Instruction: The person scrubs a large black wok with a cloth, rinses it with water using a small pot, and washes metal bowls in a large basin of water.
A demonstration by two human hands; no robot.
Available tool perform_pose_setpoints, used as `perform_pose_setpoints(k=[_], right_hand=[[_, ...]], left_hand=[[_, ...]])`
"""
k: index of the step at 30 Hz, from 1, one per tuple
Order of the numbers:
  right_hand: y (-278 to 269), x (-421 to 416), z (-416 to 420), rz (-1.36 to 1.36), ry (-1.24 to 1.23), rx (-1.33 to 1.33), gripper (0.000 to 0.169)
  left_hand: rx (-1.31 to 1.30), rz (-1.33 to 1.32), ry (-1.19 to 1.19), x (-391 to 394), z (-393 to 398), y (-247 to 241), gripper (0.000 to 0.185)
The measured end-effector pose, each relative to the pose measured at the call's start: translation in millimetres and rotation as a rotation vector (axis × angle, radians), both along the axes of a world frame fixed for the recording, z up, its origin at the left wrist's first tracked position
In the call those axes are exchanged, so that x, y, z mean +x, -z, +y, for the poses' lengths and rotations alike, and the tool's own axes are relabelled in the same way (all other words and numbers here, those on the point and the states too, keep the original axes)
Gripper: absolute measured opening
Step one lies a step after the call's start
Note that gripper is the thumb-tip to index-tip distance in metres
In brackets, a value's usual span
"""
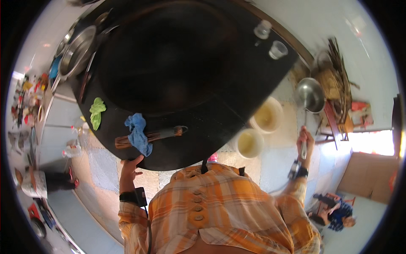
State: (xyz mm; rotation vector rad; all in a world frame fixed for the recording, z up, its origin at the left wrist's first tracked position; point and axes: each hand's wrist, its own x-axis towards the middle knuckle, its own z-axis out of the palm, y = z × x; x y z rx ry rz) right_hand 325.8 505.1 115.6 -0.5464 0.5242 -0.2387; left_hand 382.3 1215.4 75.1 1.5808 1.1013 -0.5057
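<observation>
With my right hand [305, 143] I grip the handle of a metal ladle [310, 95], whose bowl is out beyond the stove's right side, near the buckets. My left hand [129, 168] rests at the near left edge of the black stove top [190, 149], its thumb on the rim, holding nothing. Just beyond it a blue cloth [138, 133] lies across a bundled whisk brush [165, 132]. A green cloth [97, 113] lies farther left. The large dark wok [171, 63] takes up the middle of the stove top.
Two white buckets [250, 155] with yellowish contents stand on the floor at right. Two clear containers [278, 50] sit at the far right corner. Metal pans [77, 52] are at far left, firewood [337, 79] at right. One person stands at left; another sits at lower right.
</observation>
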Motion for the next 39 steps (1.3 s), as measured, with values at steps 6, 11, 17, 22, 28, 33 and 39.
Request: perform_pose_setpoints(k=[6, 11, 17, 22, 28, 33, 39], right_hand=[[-97, 97, 124, -0.087, -0.401, -0.525, 0.035], [-91, 253, 241, 0.181, -0.776, -1.165, 0.065], [5, 423, 311, 0.448, -0.886, -1.765, 0.049], [42, 447, 373, 0.520, -0.814, -1.872, 0.043], [63, 400, 444, 0.376, -0.975, -1.139, 0.031], [-28, 320, 423, 0.015, -0.956, -0.376, 0.022], [-93, 255, 348, 0.277, -1.061, 0.503, 0.019]], left_hand=[[-0.009, 0.022, 0.075, 6, 1, -9, 0.107], [0.008, -0.020, 0.176, 9, 1, -5, 0.113], [0.048, -0.444, 0.128, -13, 11, 60, 0.115], [0.141, -0.304, 0.211, -12, 11, 47, 0.120], [0.212, -0.208, 0.232, -4, 9, 44, 0.121], [0.163, -0.158, 0.203, 2, 13, 32, 0.124], [0.164, -0.013, 0.222, -2, 22, 57, 0.135]])
